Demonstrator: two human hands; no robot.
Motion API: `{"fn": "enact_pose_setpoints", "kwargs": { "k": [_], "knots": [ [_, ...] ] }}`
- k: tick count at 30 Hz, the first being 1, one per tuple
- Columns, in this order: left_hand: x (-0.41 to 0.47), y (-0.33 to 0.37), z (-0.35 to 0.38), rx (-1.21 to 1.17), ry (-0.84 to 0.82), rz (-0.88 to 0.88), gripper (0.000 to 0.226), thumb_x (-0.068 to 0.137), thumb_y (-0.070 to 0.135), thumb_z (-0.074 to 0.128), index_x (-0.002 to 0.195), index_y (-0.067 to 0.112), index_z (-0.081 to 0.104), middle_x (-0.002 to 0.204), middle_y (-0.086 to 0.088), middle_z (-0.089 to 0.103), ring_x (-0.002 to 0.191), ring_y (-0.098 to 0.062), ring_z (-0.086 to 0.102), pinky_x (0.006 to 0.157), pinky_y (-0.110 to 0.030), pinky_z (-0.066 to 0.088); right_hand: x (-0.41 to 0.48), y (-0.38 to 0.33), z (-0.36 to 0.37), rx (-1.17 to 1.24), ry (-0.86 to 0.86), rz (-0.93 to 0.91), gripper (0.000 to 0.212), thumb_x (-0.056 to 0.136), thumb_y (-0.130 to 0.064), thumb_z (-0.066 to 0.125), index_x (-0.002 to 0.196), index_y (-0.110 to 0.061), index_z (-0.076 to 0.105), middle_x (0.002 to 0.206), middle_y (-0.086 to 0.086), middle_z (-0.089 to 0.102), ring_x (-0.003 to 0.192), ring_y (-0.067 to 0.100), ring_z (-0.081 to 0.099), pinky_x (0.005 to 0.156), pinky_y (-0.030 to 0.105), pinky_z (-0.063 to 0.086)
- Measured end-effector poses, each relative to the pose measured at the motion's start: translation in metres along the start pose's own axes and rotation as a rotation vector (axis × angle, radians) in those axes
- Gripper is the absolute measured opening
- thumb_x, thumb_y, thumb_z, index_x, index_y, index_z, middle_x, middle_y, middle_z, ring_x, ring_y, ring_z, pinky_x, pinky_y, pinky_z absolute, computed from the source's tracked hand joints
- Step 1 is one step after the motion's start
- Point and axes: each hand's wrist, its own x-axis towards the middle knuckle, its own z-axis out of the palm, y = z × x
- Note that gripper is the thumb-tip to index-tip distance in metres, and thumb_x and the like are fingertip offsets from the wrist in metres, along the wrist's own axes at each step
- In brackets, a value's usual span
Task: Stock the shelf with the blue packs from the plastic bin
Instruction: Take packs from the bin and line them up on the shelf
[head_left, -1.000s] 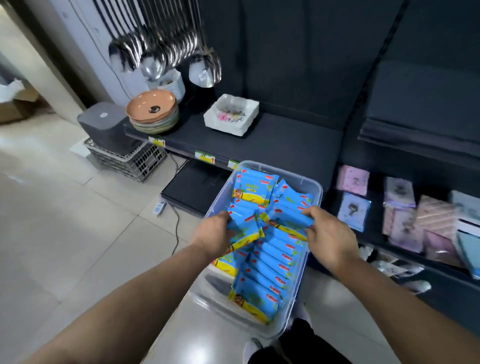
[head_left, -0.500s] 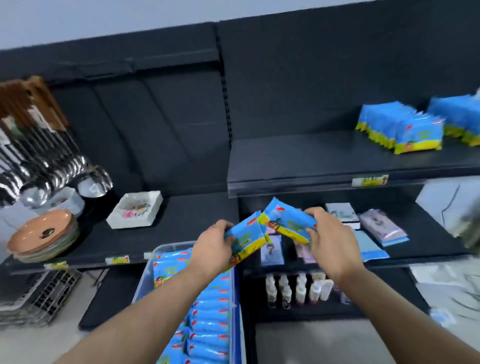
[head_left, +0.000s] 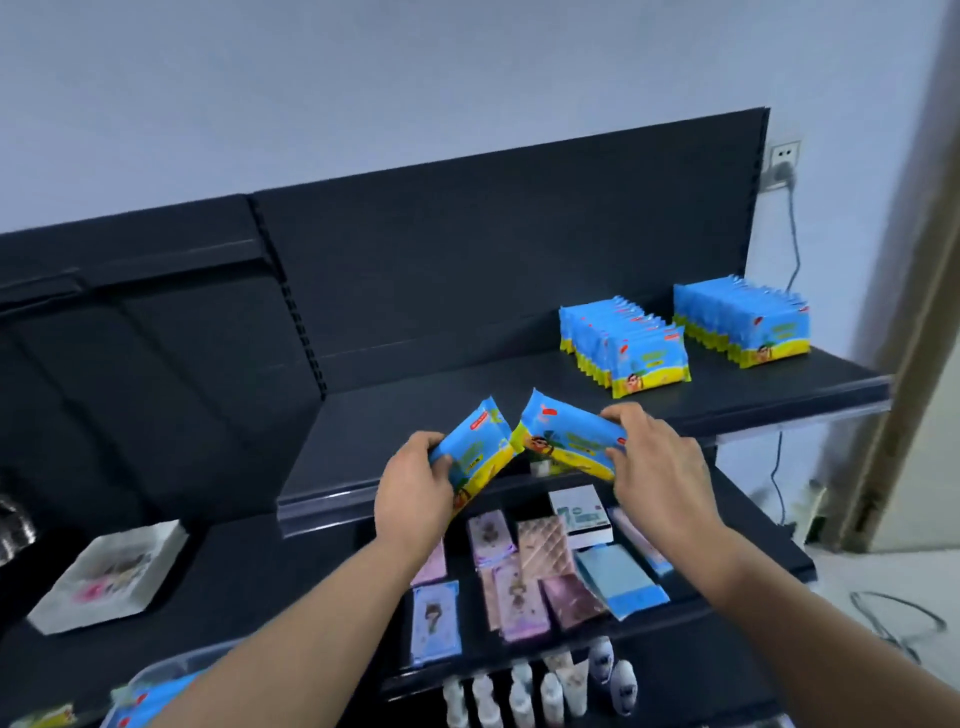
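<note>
At the front lip of the upper shelf (head_left: 441, 395), left hand (head_left: 415, 483) gripped the left pack (head_left: 478, 447), fingers curled round its lower end; right hand (head_left: 660, 462) gripped the right pack (head_left: 566, 441), thumb and fingers wrapped round its right end. Both packs were tilted, inner top corners close together (touching or not, couldn't tell), and were held just above the lip, not yet set down. Farther right on the same shelf, the near row (head_left: 623, 343) and the far row (head_left: 743, 322) of identical blue packs stood upright, side by side with a gap between them. So two rows were done and two packs were in transit. Plastic bin (head_left: 171, 670) sat at bottom left with more blue packs in it, but only a corner showed, so the count was unknown; my read: well short of finished. I judged nothing blocked the spot left of the near row, which looked the likely drop point. Below the hands, the lower shelf carried pastel packets (head_left: 493, 571) and a white box (head_left: 579, 514), with small bottles (head_left: 545, 691) under that. White dish (head_left: 109, 577) sat in the left bay, and wall socket (head_left: 782, 166) and cable (head_left: 792, 244) hung right of the rack, all well apart from the path
</note>
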Motion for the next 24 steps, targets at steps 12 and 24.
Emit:
{"fn": "enact_pose_setpoints", "kwargs": {
  "k": [12,24],
  "knots": [
    [0.095,0.016,0.041,0.228,0.100,-0.016,0.025,0.095,0.016,0.048,0.114,0.027,0.061,0.096,0.005,0.057,0.107,-0.020,0.045,0.079,-0.041,0.049,0.088,0.034,0.032,0.009,-0.014,-0.161,0.033,0.085,-0.009,0.062,0.109,-0.028,0.050,0.093,-0.010,0.059,0.088,0.018,0.055,0.069,0.030,0.028],
    [0.263,-0.019,0.105,0.309,-0.118,0.044,0.024,0.092,0.018,0.046,0.108,0.031,0.059,0.103,0.008,0.064,0.102,-0.017,0.042,0.087,-0.038,0.042,0.192,0.016,0.119,0.009,-0.153,-0.230,0.033,0.093,-0.010,0.048,0.115,-0.034,0.041,0.104,-0.014,0.055,0.096,0.013,0.043,0.080,0.030,0.032]
  ]
}}
